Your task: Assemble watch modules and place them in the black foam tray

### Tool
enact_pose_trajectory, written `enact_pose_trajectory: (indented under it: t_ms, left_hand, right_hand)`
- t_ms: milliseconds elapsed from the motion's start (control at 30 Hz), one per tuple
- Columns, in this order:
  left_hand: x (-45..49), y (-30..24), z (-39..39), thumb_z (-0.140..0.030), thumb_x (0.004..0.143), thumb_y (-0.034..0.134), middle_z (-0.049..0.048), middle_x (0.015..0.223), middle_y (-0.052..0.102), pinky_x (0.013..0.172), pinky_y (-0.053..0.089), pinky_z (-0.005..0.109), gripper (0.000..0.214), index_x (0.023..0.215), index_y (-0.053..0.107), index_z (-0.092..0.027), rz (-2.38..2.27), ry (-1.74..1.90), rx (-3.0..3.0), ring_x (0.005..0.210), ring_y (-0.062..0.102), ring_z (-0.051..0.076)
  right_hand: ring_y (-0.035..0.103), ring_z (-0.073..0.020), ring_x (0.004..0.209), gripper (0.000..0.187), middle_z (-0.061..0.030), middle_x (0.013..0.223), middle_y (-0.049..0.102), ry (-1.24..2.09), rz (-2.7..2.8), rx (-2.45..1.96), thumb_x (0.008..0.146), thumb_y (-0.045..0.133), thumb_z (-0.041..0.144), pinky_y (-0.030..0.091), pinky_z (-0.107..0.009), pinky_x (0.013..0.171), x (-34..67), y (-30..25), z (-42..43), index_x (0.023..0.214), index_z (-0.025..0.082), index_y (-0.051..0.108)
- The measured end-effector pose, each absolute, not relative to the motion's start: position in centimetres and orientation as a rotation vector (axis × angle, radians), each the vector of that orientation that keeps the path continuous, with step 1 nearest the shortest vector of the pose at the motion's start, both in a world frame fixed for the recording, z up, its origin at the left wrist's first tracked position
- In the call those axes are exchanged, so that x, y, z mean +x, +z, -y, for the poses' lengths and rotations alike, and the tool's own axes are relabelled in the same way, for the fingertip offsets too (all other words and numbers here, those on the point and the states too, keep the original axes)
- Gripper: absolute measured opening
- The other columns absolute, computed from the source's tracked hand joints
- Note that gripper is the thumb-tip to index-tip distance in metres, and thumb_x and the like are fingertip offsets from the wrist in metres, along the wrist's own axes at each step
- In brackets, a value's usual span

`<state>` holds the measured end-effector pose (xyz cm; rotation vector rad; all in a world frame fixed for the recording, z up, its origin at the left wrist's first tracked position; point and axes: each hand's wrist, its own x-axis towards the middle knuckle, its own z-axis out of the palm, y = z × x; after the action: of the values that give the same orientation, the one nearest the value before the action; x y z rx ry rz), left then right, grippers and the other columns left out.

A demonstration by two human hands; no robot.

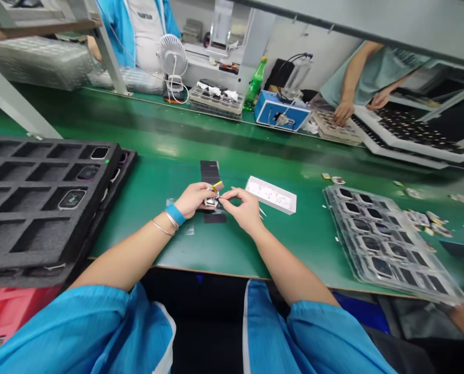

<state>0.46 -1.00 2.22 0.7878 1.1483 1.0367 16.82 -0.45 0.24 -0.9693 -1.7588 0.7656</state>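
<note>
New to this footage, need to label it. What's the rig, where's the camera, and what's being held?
There is no machine: two bare hands do the work. The single picture comes from a camera worn on the person's head, looking forward and down, so the blue sleeves below are the wearer's own. The left hand holds a small device part; the right hand has its fingertips at it. Exact details are too small to tell. On the green bench lie a black foam tray at left, an open white box near the right hand, and a clear plastic tray at right.
</note>
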Motion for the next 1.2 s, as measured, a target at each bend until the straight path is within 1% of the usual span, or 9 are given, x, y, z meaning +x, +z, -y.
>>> enact_pose_trajectory:
  t_ms: [100,167,233,467,600,767,933,1067,1200]
  left_hand:
    - [0.5,2.1,1.1,-0.014,0.066,0.074,-0.0004,0.058,0.058,0.052,0.055,0.024,0.017,0.07,0.057,-0.013,-1.155,1.024,0.831,0.051,0.056,0.009]
    - [0.5,2.1,1.1,-0.015,0.066,0.074,-0.0009,0.057,0.058,0.054,0.055,0.025,0.017,0.069,0.057,-0.013,-1.161,1.006,0.855,0.051,0.056,0.009]
    - [0.6,2.1,1.1,-0.013,0.067,0.071,-0.0013,0.057,0.057,0.055,0.056,0.025,0.014,0.069,0.057,-0.013,-1.171,0.992,0.864,0.051,0.055,0.009]
    - [0.8,2.2,1.1,-0.007,0.07,0.063,-0.0012,0.056,0.057,0.052,0.054,0.024,0.008,0.07,0.057,-0.012,-1.199,0.972,0.858,0.049,0.055,0.009]
    - [0.8,2.0,1.1,-0.008,0.069,0.066,-0.001,0.057,0.058,0.052,0.054,0.024,0.011,0.07,0.057,-0.012,-1.19,0.982,0.863,0.049,0.056,0.009]
    - [0.7,1.9,1.1,-0.011,0.067,0.069,-0.0018,0.058,0.059,0.05,0.054,0.02,0.013,0.07,0.057,-0.012,-1.168,1.011,0.832,0.049,0.056,0.008]
    - [0.7,1.9,1.0,-0.012,0.066,0.071,-0.0017,0.059,0.06,0.05,0.055,0.02,0.014,0.072,0.058,-0.012,-1.148,1.022,0.819,0.05,0.057,0.007]
    - [0.7,1.9,1.0,-0.012,0.067,0.072,-0.0011,0.06,0.06,0.051,0.055,0.022,0.015,0.072,0.058,-0.012,-1.154,1.024,0.817,0.05,0.057,0.008]
    - [0.9,1.9,1.1,-0.01,0.068,0.07,-0.0013,0.06,0.061,0.05,0.055,0.02,0.013,0.074,0.059,-0.011,-1.162,1.045,0.798,0.05,0.058,0.008]
  right_hand:
    - [0.067,-0.0169,0.074,0.022,-0.0024,0.079,0.071,0.934,1.74,-0.966,0.076,0.07,0.038,0.056,-0.036,0.078,16.8,0.1,0.2,0.08,0.02,0.057]
    - [0.067,-0.0155,0.074,0.031,-0.0007,0.08,0.07,1.042,1.731,-0.935,0.074,0.072,0.042,0.056,-0.033,0.075,16.8,-0.1,0.1,0.085,0.021,0.051]
    - [0.067,-0.0142,0.074,0.036,0.001,0.08,0.069,1.096,1.723,-0.922,0.073,0.073,0.041,0.055,-0.032,0.077,16.8,-0.2,0.1,0.089,0.022,0.047]
    - [0.063,-0.0128,0.07,0.029,0.0022,0.078,0.066,1.06,1.758,-0.892,0.074,0.069,0.033,0.053,-0.031,0.074,16.7,-0.1,0.4,0.088,0.023,0.045]
    - [0.064,-0.0132,0.07,0.022,0.0016,0.079,0.066,0.929,1.826,-0.918,0.075,0.065,0.027,0.052,-0.031,0.074,16.3,0.1,0.7,0.087,0.022,0.047]
    - [0.064,-0.0143,0.072,0.014,0.0008,0.08,0.066,0.708,1.874,-0.951,0.076,0.063,0.022,0.052,-0.033,0.079,15.9,0.0,1.2,0.081,0.022,0.051]
    - [0.064,-0.0147,0.07,0.016,0.0007,0.08,0.066,0.75,1.825,-0.963,0.075,0.066,0.024,0.053,-0.031,0.073,15.7,0.1,1.3,0.082,0.023,0.051]
    - [0.064,-0.0148,0.071,0.015,0.001,0.08,0.066,0.741,1.81,-0.979,0.076,0.065,0.024,0.053,-0.031,0.074,15.8,-0.1,1.2,0.082,0.023,0.051]
    - [0.063,-0.0157,0.073,0.012,0.0006,0.08,0.064,0.71,1.858,-0.978,0.078,0.064,0.021,0.052,-0.032,0.078,15.7,-0.2,1.3,0.082,0.022,0.052]
